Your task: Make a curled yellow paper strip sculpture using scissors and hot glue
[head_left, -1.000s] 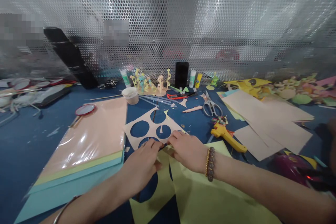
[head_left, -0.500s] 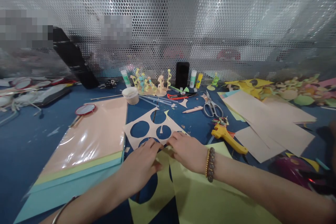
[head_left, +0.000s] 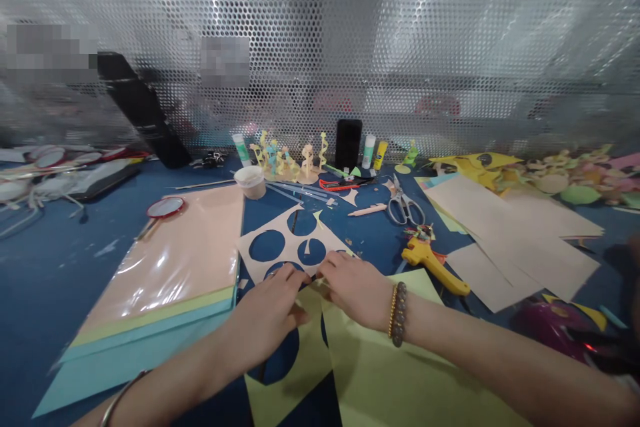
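Note:
My left hand (head_left: 273, 303) and my right hand (head_left: 353, 283) meet at the middle of the table, fingertips almost touching. Both have curled fingers pressed on something small that they hide; I cannot make it out. Under them lies a yellow-green paper sheet (head_left: 313, 380) with round holes cut out, and a larger whole yellow-green sheet (head_left: 400, 380) is below my right wrist. Just beyond the fingers is a pale pink sheet (head_left: 255, 267) with several circles cut away. My left thumb stands a little apart from the fingers.
Grey scissors (head_left: 406, 207), a yellow glue gun (head_left: 437, 267) and pale paper sheets (head_left: 515, 233) lie to the right. At left are a bagged paper stack (head_left: 195, 247) and a red-rimmed magnifying glass (head_left: 166, 207). A white tub (head_left: 250, 183) and small paper figures (head_left: 283, 160) stand behind.
Both hands keep nearly the same place and pose, with only tiny finger movement. The whole view has shifted very slightly.

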`<state>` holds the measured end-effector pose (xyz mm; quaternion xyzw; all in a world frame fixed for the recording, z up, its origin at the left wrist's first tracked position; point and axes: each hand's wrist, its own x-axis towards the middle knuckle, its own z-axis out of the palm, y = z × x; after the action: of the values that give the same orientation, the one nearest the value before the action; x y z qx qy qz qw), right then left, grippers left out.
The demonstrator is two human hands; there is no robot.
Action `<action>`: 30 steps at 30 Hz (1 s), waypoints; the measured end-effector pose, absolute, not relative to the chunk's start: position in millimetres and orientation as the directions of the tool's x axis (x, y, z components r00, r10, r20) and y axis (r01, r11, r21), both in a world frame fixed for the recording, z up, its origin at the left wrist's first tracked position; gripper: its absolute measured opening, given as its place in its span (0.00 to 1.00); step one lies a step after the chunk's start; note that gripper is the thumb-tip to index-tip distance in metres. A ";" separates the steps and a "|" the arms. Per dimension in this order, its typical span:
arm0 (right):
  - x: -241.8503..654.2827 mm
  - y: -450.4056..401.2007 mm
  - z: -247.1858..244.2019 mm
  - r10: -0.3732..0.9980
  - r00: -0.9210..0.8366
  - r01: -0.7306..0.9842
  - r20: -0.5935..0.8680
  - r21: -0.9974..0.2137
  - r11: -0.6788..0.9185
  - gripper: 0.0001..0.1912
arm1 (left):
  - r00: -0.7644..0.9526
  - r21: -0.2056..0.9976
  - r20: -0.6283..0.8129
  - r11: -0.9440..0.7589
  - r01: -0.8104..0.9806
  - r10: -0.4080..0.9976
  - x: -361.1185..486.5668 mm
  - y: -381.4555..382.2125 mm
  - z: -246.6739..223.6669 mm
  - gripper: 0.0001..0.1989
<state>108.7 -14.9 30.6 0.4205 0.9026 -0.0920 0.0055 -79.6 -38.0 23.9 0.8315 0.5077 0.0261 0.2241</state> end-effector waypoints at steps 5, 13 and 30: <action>106.9 -15.3 32.6 0.765 -0.633 0.773 -0.116 -0.154 0.616 0.09 | 0.485 0.388 -0.206 -0.385 0.838 0.850 -77.0 -37.2 28.3 0.18; 103.6 -18.0 35.7 0.763 -0.638 0.770 -0.108 -0.124 0.626 0.13 | 0.476 0.408 -0.182 -0.375 0.832 0.860 -76.9 -39.4 27.6 0.19; 105.0 -1.2 35.8 0.692 -0.706 0.708 -0.151 -0.178 0.684 0.07 | 0.469 0.446 -0.175 -0.355 0.822 0.866 -74.7 -39.6 29.2 0.17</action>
<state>105.0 -1.2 35.8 0.3815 0.9168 -0.1121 0.0356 -74.7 -39.6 29.2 0.8219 0.5132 0.0451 0.2432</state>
